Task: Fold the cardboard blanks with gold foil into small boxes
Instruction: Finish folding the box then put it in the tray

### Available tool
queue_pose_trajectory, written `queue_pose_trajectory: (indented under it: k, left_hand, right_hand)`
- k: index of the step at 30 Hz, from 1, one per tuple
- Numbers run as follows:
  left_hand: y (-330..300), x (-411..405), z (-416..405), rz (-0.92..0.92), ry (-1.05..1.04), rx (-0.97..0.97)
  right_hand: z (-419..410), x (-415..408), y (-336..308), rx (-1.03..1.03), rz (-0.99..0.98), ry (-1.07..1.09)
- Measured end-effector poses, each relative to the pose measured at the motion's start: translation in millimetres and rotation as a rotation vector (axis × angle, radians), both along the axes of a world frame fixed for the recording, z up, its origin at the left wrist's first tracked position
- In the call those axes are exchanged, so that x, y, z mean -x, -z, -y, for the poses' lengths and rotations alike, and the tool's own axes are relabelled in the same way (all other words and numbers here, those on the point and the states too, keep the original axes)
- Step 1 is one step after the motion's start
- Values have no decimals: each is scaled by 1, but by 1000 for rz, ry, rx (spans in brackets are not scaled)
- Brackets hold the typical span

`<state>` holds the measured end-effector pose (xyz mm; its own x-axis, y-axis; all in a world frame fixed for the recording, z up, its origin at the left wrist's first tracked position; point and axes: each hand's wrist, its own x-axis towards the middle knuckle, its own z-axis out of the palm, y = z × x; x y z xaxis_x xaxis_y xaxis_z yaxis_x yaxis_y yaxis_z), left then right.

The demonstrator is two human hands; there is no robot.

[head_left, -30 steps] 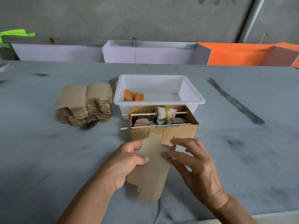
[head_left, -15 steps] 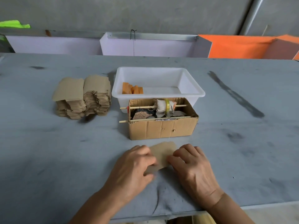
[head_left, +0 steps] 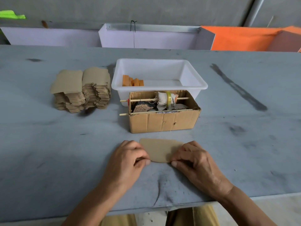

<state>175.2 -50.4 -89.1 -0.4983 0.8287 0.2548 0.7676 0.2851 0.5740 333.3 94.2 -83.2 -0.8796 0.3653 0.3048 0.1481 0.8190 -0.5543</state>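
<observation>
Here, in the head view (the only one), a single cardboard blank [head_left: 160, 150] lies flat on the grey table [head_left: 48, 144], just in front of the person and between the two hands. Its long axis runs left to right, so each hand takes one end. The left hand [head_left: 128, 162] has its fingers curled over the blank's left end, thumb tucked at the near edge; the right hand [head_left: 193, 159] mirrors it on the right end, fingertips pinching the near corner. Both hands look equally close, so neither leads. I judge the coming move to be a crease along that long axis, with the near edge as the part being worked, though whether it is lifted or pressed down I cannot tell.

Well apart, to the far left, stands the stack of blanks [head_left: 81, 90] waiting their turn. Straight ahead of the blank sits an open cardboard box [head_left: 164, 121] with sticks through it and a roll of tape inside, and touching it behind, a white plastic tub [head_left: 159, 74] holding a few orange pieces [head_left: 132, 81].

No gold foil shows on the upturned face, and no brand, label or writing can be read anywhere.
</observation>
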Motion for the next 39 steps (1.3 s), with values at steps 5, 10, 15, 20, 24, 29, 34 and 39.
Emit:
queue_pose_trajectory:
  k: [5, 10, 15, 20, 24, 29, 34, 39]
  left_hand:
    - [-1, -1, -6, 165, -142, 58]
    - [-5, -4, -12, 184, -257, 147]
    - [-11, -1, -11, 172, -308, 218]
    - [-11, 1, -12, 173, -328, 239]
    - [-8, 3, -13, 167, -330, 239]
    - [-3, 2, -12, 150, -377, 211]
    - [-1, 5, -7, 149, -460, 168]
    - [0, -4, -5, -33, -380, 61]
  right_hand:
    - [8, 8, 1, 130, 53, 242]
    - [13, 16, -1, 81, 157, 407]
    - [11, 18, -4, 129, 230, 480]
    - [9, 22, -9, 150, 299, 513]
    - [7, 23, -10, 152, 354, 520]
    - [9, 20, -7, 152, 327, 535]
    - [11, 18, -6, 193, 263, 540]
    - [22, 14, 7, 147, 26, 527]
